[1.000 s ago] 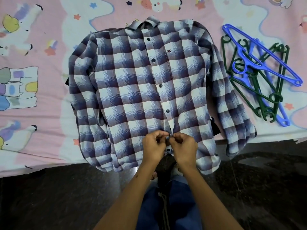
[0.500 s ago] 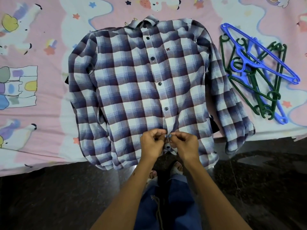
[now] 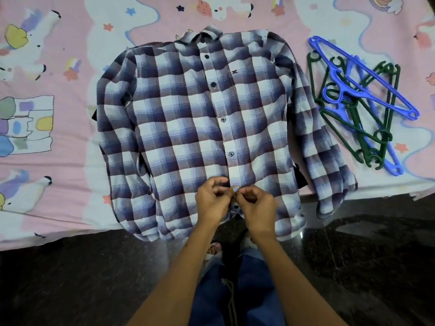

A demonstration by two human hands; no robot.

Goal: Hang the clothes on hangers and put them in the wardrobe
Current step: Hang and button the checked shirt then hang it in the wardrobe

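From the head camera, a plaid shirt [image 3: 188, 128] lies face up and buttoned on a pink patterned bedsheet [image 3: 58, 55], collar toward twelve o'clock and hem hanging over the bed's near edge at six o'clock. The left hand [image 3: 211, 203] and right hand [image 3: 257, 208] meet at the placket low on the shirt, fingers curled, each pinching the fabric at the lowest button, fingertips touching. At two to three o'clock of the shirt, just beside its sleeve, a tangle of blue and green hangers [image 3: 360, 104] rests on the sheet. Dark floor [image 3: 82, 278] fills the bottom.
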